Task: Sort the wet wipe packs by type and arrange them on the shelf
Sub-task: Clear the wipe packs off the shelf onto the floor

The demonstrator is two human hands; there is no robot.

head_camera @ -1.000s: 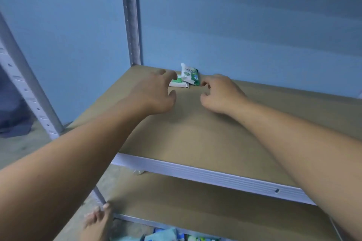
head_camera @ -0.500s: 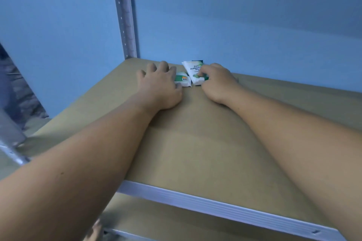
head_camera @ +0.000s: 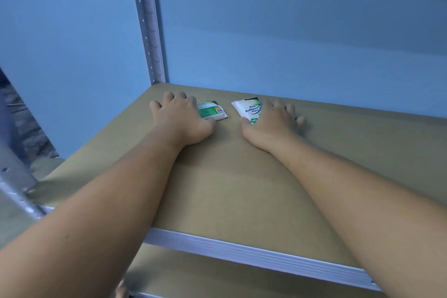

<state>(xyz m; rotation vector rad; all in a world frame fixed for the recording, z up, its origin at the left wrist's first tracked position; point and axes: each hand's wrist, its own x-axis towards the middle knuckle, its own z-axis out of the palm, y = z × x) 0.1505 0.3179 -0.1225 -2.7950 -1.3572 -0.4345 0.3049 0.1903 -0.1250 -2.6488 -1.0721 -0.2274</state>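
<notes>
Two small green-and-white wet wipe packs lie flat near the back of the brown shelf board (head_camera: 232,176). My left hand (head_camera: 180,120) lies palm down over the left pack (head_camera: 214,111), fingers spread and straight, covering its left half. The right pack (head_camera: 249,110), printed "Pine Antibacterial Wipes", sits a short gap to the right. My right hand (head_camera: 271,123) rests flat on its right edge, fingers spread toward the wall, thumb at the pack's near corner.
A grey metal upright (head_camera: 150,31) stands at the shelf's back left corner against the blue wall. The shelf's metal front rail (head_camera: 254,251) crosses below my forearms. A lower shelf board (head_camera: 217,280) shows underneath. Another metal post (head_camera: 14,184) stands at the left.
The two packs, close together before, now lie apart. My right hand slid its pack to the right and flattened out; my left hand stays on the left pack. The camera moved closer.
</notes>
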